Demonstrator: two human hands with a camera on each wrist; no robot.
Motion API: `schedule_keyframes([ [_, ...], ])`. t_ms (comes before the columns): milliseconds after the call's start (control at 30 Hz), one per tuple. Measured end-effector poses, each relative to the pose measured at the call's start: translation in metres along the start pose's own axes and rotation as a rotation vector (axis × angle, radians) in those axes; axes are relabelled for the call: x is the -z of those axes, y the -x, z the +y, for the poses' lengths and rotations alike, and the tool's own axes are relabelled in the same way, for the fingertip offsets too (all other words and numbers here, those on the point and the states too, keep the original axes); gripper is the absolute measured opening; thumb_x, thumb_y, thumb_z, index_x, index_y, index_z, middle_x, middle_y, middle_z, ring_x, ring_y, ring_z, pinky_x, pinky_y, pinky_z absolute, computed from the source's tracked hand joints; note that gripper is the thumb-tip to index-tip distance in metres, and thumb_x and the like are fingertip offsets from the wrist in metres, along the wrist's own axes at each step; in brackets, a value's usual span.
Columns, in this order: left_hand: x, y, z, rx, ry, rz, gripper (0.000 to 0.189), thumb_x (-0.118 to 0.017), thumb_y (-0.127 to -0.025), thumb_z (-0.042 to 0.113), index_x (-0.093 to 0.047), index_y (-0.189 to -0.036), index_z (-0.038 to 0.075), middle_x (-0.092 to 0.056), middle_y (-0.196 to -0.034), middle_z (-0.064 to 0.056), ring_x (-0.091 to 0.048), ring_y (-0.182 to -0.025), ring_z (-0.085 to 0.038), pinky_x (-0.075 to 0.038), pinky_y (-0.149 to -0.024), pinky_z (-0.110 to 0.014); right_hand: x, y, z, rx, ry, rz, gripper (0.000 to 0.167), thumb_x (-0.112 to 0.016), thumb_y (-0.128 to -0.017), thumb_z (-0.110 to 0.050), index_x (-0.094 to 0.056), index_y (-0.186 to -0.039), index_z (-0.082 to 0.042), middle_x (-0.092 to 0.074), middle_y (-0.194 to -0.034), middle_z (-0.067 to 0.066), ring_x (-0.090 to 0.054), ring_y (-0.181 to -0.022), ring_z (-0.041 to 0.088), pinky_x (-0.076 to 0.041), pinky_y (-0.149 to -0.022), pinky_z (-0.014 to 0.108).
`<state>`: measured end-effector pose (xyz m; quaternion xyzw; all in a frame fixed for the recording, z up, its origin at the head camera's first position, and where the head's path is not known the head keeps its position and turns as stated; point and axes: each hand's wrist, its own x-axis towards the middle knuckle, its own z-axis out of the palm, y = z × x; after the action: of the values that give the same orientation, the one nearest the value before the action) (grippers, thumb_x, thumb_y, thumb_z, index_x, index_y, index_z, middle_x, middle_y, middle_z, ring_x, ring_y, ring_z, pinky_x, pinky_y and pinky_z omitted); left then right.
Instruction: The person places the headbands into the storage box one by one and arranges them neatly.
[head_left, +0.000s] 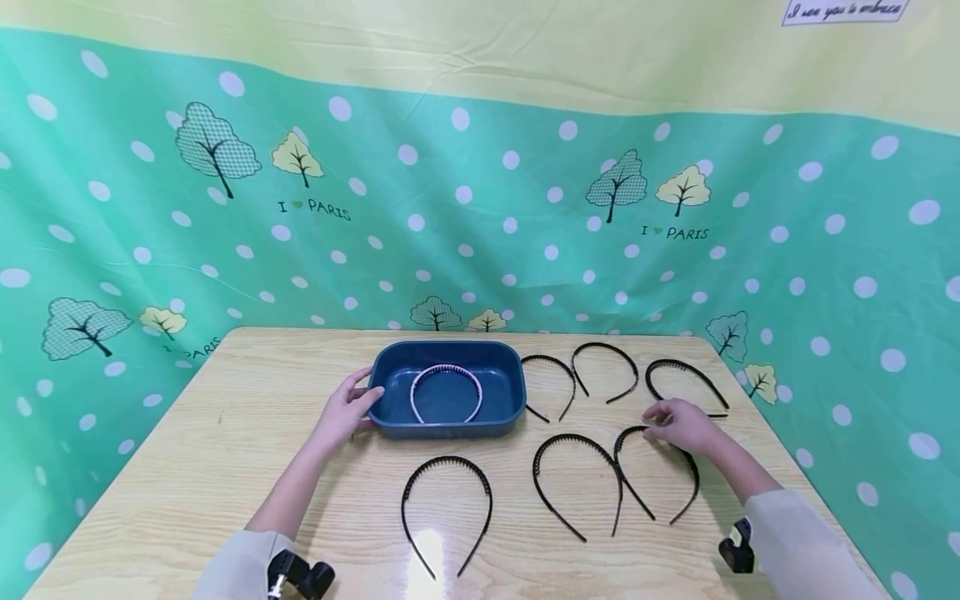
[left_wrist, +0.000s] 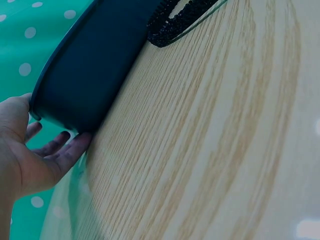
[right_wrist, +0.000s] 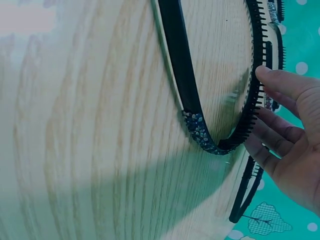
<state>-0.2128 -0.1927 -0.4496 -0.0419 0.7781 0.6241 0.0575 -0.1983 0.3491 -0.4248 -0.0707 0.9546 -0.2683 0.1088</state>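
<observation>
My left hand (head_left: pixel 352 406) holds the left end of a dark blue rectangular box (head_left: pixel 450 431), its thumb over the rim and the fingers against the outer wall. Inside the box lies a pale toothed headband (head_left: pixel 480 392). My right hand (head_left: pixel 681 425) is at the top arc of a black toothed headband (head_left: pixel 694 471) on the right of the table. In the right wrist view, the thumb (right_wrist: pixel 267 75) meets one side of this headband (right_wrist: pixel 200 132), with the fingers on its other side. A glittery patch shows on the band.
Another black headband (head_left: pixel 617 475) lies just left of the held one, touching or overlapping it. One black headband (head_left: pixel 447 459) sits in front of the box. Several more, including one at the far right (head_left: pixel 686 364), lie behind. A dotted green curtain (head_left: pixel 510 225) hangs behind the wooden table (head_left: pixel 247 400).
</observation>
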Motion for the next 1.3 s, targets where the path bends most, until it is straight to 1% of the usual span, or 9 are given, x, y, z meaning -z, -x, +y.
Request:
schedule_keyframes([
  [233,0.0004,-0.0007,-0.0012,0.008,0.002,0.001,0.059,-0.052,-0.096,0.032,-0.027,-0.147,0.016,-0.044,-0.135,-0.028,-0.056,-0.113,-0.04,-0.058,-0.081,-0.038,-0.001,0.0008,-0.0019,0.007,0.024,0.009,0.033,-0.071,-0.081,-0.017,-0.064,-0.108,0.001,-0.06,-0.097,0.014,-0.058,-0.086,0.023,-0.049,-0.064,0.028],
  [400,0.0001,-0.0001,-0.0006,0.006,0.004,-0.002,0.059,-0.052,-0.096,0.032,-0.027,-0.147,0.016,-0.044,-0.135,-0.027,-0.057,-0.113,-0.039,-0.058,-0.081,-0.038,-0.0006,0.0027,-0.0024,0.016,0.039,0.009,0.033,-0.071,-0.081,-0.017,-0.064,-0.107,0.002,-0.059,-0.093,0.014,-0.055,-0.081,0.02,-0.047,-0.061,0.028],
  [633,-0.0002,0.0005,0.0001,0.008,0.007,-0.003,0.059,-0.052,-0.096,0.029,-0.027,-0.147,0.014,-0.043,-0.135,-0.029,-0.056,-0.113,-0.04,-0.058,-0.081,-0.038,-0.0032,0.0021,-0.0014,-0.012,0.032,0.015,0.03,-0.071,-0.081,-0.015,-0.065,-0.106,0.001,-0.057,-0.086,0.008,-0.052,-0.073,0.016,-0.045,-0.058,0.026],
  [800,-0.0011,0.0006,0.0005,0.021,0.008,-0.003,0.057,-0.052,-0.096,0.029,-0.028,-0.147,0.016,-0.043,-0.135,-0.028,-0.056,-0.113,-0.039,-0.058,-0.08,-0.038,-0.0046,0.0024,-0.0015,0.009,0.025,0.023,0.027,-0.07,-0.081,-0.013,-0.066,-0.103,0.001,-0.057,-0.081,0.006,-0.052,-0.069,0.015,-0.045,-0.057,0.027],
  [867,-0.0012,0.0009,0.0007,0.015,0.004,-0.004,0.058,-0.051,-0.097,0.028,-0.027,-0.147,0.015,-0.043,-0.135,-0.029,-0.057,-0.113,-0.04,-0.058,-0.08,-0.038,-0.0053,0.0023,-0.0013,0.026,0.023,0.023,0.025,-0.07,-0.081,-0.011,-0.066,-0.102,0.001,-0.057,-0.079,0.005,-0.052,-0.067,0.015,-0.044,-0.056,0.026],
  [1067,-0.0004,0.001,0.0014,0.009,-0.004,-0.003,0.057,-0.05,-0.097,0.028,-0.026,-0.147,0.014,-0.043,-0.135,-0.029,-0.056,-0.113,-0.04,-0.057,-0.081,-0.039,-0.0066,0.0022,-0.0013,0.031,0.014,0.025,0.02,-0.068,-0.082,-0.009,-0.066,-0.1,0.0,-0.056,-0.072,0.003,-0.053,-0.061,0.014,-0.043,-0.053,0.025],
  [1167,-0.0004,0.0012,0.0015,0.006,0.0,-0.001,0.057,-0.051,-0.097,0.028,-0.027,-0.147,0.014,-0.044,-0.134,-0.029,-0.057,-0.112,-0.04,-0.057,-0.081,-0.039,-0.0066,0.0024,-0.0013,0.032,0.017,0.027,0.019,-0.067,-0.082,-0.008,-0.067,-0.099,0.0,-0.056,-0.073,0.004,-0.053,-0.061,0.014,-0.043,-0.053,0.024],
  [1300,-0.0002,0.0017,0.0014,-0.001,-0.005,-0.003,0.059,-0.052,-0.096,0.03,-0.027,-0.147,0.014,-0.043,-0.134,-0.029,-0.058,-0.111,-0.039,-0.058,-0.081,-0.038,-0.0067,0.0022,0.0002,0.03,0.031,0.033,0.018,-0.066,-0.083,-0.008,-0.067,-0.099,0.0,-0.058,-0.077,0.005,-0.052,-0.065,0.014,-0.044,-0.054,0.024],
])
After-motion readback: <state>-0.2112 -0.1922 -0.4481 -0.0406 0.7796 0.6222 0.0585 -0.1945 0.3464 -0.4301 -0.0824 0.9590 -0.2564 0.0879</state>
